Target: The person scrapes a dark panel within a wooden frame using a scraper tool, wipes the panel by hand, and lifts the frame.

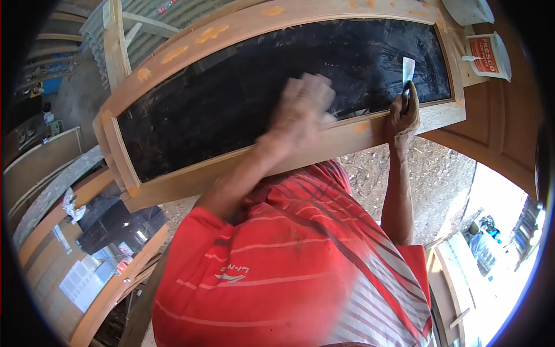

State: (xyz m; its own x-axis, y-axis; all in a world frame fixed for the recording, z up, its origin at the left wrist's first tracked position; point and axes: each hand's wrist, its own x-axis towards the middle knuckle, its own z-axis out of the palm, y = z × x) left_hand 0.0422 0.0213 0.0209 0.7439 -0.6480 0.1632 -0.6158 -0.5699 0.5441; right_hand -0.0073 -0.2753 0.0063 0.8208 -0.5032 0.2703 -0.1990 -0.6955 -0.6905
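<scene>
A framed wooden panel (370, 122) with a dark glossy inset (231, 92) lies across the upper view, with orange filler patches on its frame. My left hand (304, 104) is over the inset near the lower rail; motion smears its fingers, so their pose and anything in them cannot be made out. At the right end of the lower rail, my right hand (403, 118) is closed round the dark handle of a putty knife (409, 69). The knife's pale blade points up, above the dark inset.
A white tub (487, 56) with a red label stands at the upper right, beside another pale container (469, 10). A brown wooden door (497, 124) is at the right. Another framed panel (95, 312) lies at the lower left. Corrugated sheet (147, 26) shows behind the frame.
</scene>
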